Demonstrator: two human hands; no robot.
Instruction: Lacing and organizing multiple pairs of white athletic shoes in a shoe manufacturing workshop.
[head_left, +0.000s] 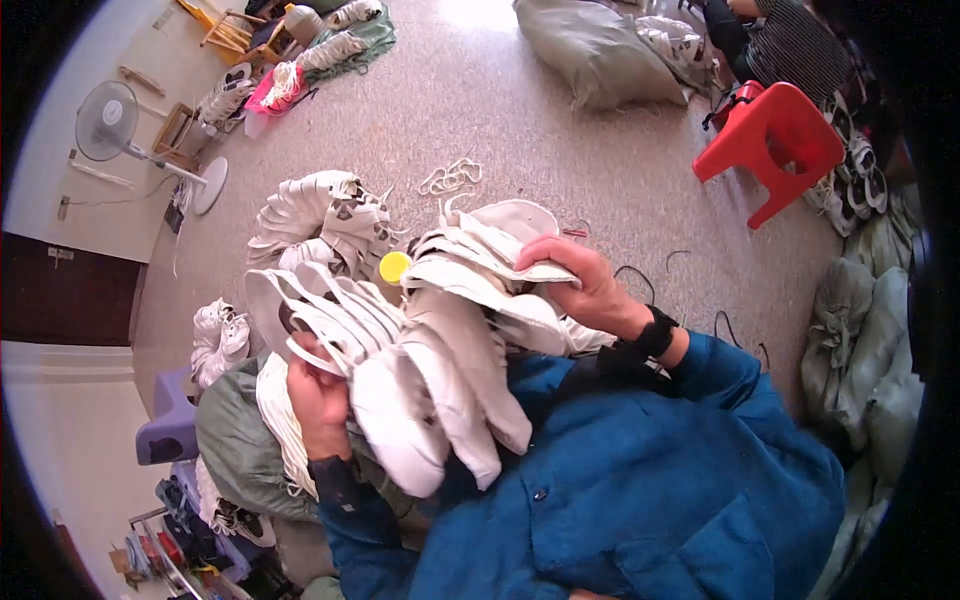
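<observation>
Head view: the right hand (598, 288) grips the edge of a pale upper at the right side of a held stack of white shoe uppers (400, 415), its fingers closed on the rim. The left hand (320, 398) has its fingers curled around the opening edges at the stack's left side. The stack sits between both hands, in front of the blue jacket (640, 490); several toe ends point near, and the openings fan out toward the far side.

A yellow disc (394, 267) shows just beyond the stack. Farther left, a nested bundle of uppers (325, 215) lies on the floor (400, 130); a smaller white bundle (218, 340) lies nearer, at left. A white cord (450, 178) lies beyond the stack.

Status, by judgement: partway. The floor bundles appear already nested; the held stack is spread, not yet compact. Whether anything binds it cannot be told.
</observation>
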